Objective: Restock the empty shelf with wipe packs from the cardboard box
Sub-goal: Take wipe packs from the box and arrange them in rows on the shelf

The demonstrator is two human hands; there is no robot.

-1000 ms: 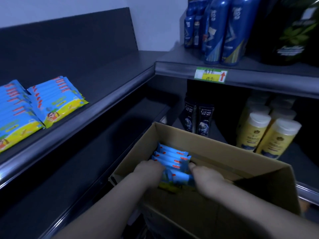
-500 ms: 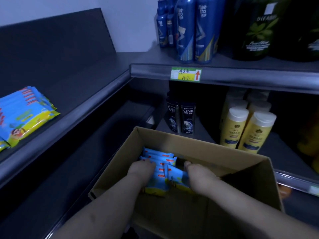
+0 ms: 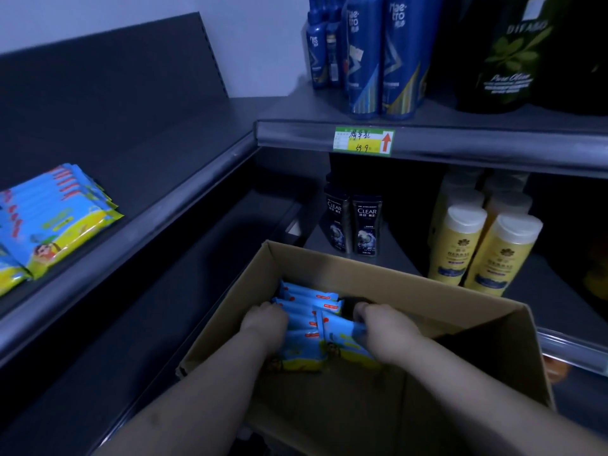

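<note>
Both hands are down in the cardboard box (image 3: 329, 268), one on each side of a bunch of wipe packs (image 3: 309, 312). The left hand (image 3: 265, 324) has its fingers curled down over the left edge of the bunch. The right hand (image 3: 383, 330) is wrapped around the right edge, so the hands are apart with the packs squeezed between them. The packs are blue with a yellow strip at the bottom and stand on edge in a row in the far-left part of the box. The ones being gripped tilt a bit toward the camera. Can't tell if they're off the box floor or not.

The box sits low in front of the shelving, its far wall just below the black shampoo bottles (image 3: 367, 225). Up left is the dark shelf (image 3: 148, 143), with a stack of the same packs (image 3: 56, 218) lying flat at the left edge of the view. The unit on the right has tall blue bottles (image 3: 365, 60) and a dark green pouch (image 3: 513, 54) on the upper board. There's a green and yellow price tag (image 3: 363, 141) on its front rail, and yellow bottles (image 3: 493, 255) with white caps beside the black ones. Lighting's pretty dim.
</note>
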